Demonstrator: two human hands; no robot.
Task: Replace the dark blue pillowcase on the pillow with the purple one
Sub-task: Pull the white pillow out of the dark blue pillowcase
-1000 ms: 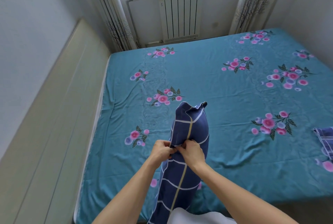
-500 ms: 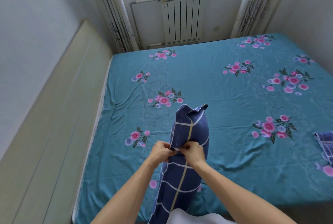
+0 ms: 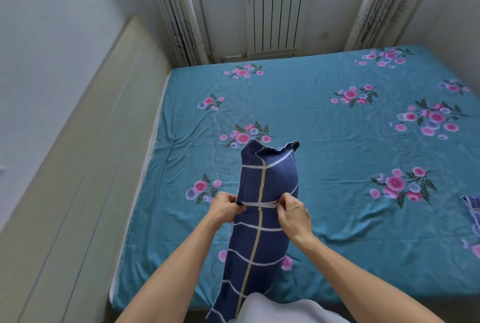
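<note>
The pillow in its dark blue pillowcase (image 3: pixel 262 234), checked with white lines and one yellow line, stands on end over the near edge of the bed. My left hand (image 3: pixel 225 208) pinches the case's left edge and my right hand (image 3: pixel 294 215) pinches its right edge, at the same height about a third of the way down. A white strip shows stretched between the two hands. A bit of purple-blue checked cloth (image 3: pixel 471 208) lies on the bed at the far right edge of view, mostly cut off.
The bed (image 3: pixel 324 120) has a teal sheet with pink flower prints. A beige headboard panel (image 3: pixel 85 166) runs along the left wall. A white radiator (image 3: pixel 275 16) and curtains stand beyond the bed. White cloth (image 3: pixel 280 309) shows at the bottom.
My two hands, close together at the middle of the case before, have spread apart to its left and right edges, stretching the fabric between them.
</note>
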